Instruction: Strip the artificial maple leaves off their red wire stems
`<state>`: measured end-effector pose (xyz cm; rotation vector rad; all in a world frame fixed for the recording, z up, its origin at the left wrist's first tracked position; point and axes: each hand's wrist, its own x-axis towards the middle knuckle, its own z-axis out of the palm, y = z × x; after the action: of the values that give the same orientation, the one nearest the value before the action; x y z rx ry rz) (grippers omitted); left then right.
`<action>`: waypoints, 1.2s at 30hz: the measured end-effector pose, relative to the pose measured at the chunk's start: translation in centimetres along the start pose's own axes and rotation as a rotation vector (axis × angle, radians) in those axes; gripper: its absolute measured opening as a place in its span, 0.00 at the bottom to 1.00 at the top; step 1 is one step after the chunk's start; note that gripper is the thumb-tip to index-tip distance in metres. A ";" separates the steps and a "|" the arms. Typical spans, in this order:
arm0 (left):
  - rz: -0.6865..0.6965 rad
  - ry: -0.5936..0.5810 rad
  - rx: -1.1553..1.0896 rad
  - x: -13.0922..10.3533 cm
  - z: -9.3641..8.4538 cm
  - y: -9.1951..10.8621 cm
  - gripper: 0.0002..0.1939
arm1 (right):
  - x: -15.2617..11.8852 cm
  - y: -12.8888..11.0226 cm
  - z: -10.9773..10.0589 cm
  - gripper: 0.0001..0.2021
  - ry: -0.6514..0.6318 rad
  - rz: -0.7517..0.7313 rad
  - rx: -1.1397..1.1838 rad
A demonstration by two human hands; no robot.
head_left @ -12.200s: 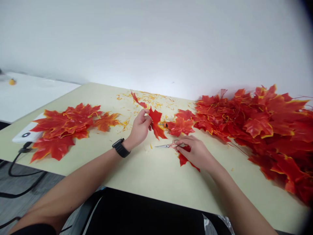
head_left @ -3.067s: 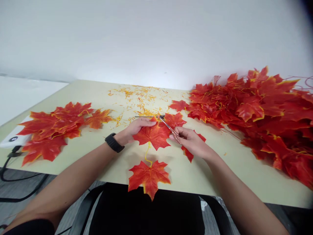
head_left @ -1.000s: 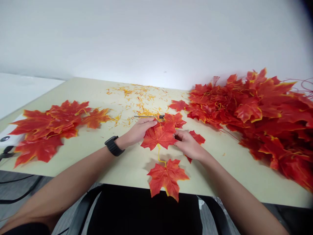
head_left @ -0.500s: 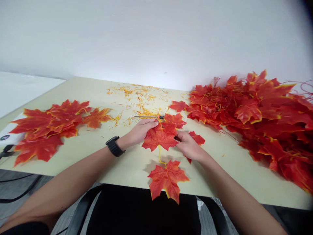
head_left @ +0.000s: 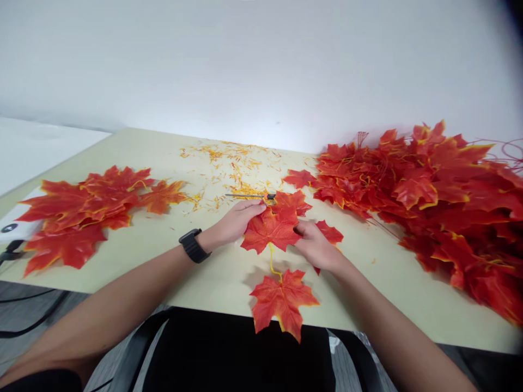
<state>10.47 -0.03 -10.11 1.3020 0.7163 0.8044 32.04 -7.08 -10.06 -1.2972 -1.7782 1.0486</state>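
Note:
My left hand (head_left: 239, 219) pinches a red artificial maple leaf (head_left: 271, 228) at its upper left edge, thumb on top. At the leaf's right edge, my right hand (head_left: 314, 245) is closed, its fingertips partly hidden behind the leaf and a dark gap showing by the thumb. A yellow stem (head_left: 273, 261) runs down from this leaf to a lower maple leaf (head_left: 283, 300), which hangs over the table's front edge. Another leaf (head_left: 295, 202) shows just behind the held one, and one more (head_left: 330, 232) lies partly under my right hand.
A large heap of red maple leaves (head_left: 433, 190) covers the right side. A smaller pile (head_left: 87, 209) lies at left by a white device (head_left: 14, 223) with a cable. Yellow and orange scraps (head_left: 229, 155) litter the back; a thin metal tool (head_left: 249, 195) lies beyond my hands.
The held leaf and the leaf hanging below it have shifted very slightly right in view, together with my left hand. Both hands keep their hold.

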 end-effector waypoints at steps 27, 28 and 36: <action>-0.009 -0.003 0.025 0.0 0.1 -0.1 0.15 | 0.1 0.2 0.1 0.07 -0.008 -0.013 0.008; -0.006 0.002 0.034 -0.1 0.1 0.0 0.15 | 0.1 0.2 0.0 0.08 -0.017 -0.012 0.016; 0.044 -0.003 0.120 -0.2 0.1 0.3 0.15 | 0.2 0.3 0.1 0.11 -0.023 -0.037 0.072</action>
<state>10.37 -0.25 -9.85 1.4307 0.7445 0.8044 32.03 -6.90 -10.42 -1.2084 -1.7585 1.1006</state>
